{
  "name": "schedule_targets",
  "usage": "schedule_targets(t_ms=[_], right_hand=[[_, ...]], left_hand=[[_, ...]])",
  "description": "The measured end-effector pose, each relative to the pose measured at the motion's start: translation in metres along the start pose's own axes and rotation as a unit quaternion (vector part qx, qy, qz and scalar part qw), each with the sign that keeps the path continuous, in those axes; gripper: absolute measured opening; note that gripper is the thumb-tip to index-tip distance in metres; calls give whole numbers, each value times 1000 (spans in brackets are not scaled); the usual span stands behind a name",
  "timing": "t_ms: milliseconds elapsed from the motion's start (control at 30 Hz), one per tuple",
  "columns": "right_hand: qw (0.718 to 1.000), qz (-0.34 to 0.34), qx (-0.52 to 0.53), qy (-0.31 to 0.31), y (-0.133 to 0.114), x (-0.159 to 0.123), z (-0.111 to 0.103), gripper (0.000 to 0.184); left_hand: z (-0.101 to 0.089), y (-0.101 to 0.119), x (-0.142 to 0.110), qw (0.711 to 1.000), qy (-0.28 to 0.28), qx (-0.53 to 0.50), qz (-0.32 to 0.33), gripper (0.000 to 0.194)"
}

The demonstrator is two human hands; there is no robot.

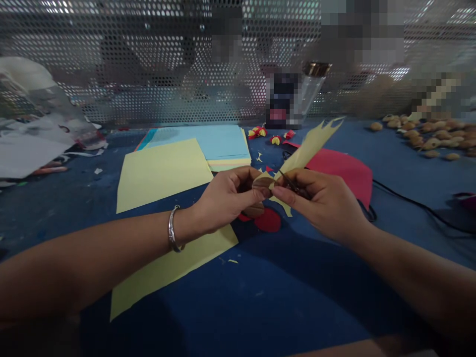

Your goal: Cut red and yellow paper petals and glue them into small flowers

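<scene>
My left hand (238, 196), with a silver bracelet on the wrist, pinches a brown oval piece (263, 183) together with a torn-edged strip of yellow paper (310, 144). The strip slants up and to the right between my hands. My right hand (316, 198) is closed around slim dark scissors (289, 181), mostly hidden by the fingers, against the paper. Below my fingers lie a red paper disc (268, 220) and another brown rounded piece (254, 210).
Yellow sheets (163, 173) and a stack of light blue paper (208, 141) lie left of centre. Red paper (342, 171) and a black cord (416, 202) are on the right. Small red-yellow pieces (257, 132), peanuts (442, 134) and a perforated metal panel (148, 74) are behind.
</scene>
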State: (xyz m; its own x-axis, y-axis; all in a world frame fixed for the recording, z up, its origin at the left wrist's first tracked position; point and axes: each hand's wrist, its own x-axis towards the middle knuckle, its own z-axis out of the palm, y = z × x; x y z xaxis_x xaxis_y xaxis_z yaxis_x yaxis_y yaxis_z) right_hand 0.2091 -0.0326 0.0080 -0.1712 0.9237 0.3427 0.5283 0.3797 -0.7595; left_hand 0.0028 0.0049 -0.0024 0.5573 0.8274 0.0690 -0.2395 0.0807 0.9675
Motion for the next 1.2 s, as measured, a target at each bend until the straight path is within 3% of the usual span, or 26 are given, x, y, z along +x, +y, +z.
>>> schedule_targets(t_ms=[267, 500, 733, 933, 1200], right_hand=[[1000, -6, 20, 19, -10, -2, 2, 46], [999, 14, 6, -50, -12, 1, -6, 66], [997, 20, 8, -75, -6, 1, -7, 65], [995, 40, 33, -84, -3, 3, -9, 64], [995, 30, 39, -84, -3, 3, -8, 59]], left_hand=[[8, 0, -5, 998, 45, -44, 7, 27], [4, 2, -2, 997, 70, -20, 31, 22], [1, 1, -1, 995, 92, 8, 44, 14], [2, 1, -2, 996, 80, -2, 51, 20], [4, 1, -5, 999, 18, -36, 1, 26]])
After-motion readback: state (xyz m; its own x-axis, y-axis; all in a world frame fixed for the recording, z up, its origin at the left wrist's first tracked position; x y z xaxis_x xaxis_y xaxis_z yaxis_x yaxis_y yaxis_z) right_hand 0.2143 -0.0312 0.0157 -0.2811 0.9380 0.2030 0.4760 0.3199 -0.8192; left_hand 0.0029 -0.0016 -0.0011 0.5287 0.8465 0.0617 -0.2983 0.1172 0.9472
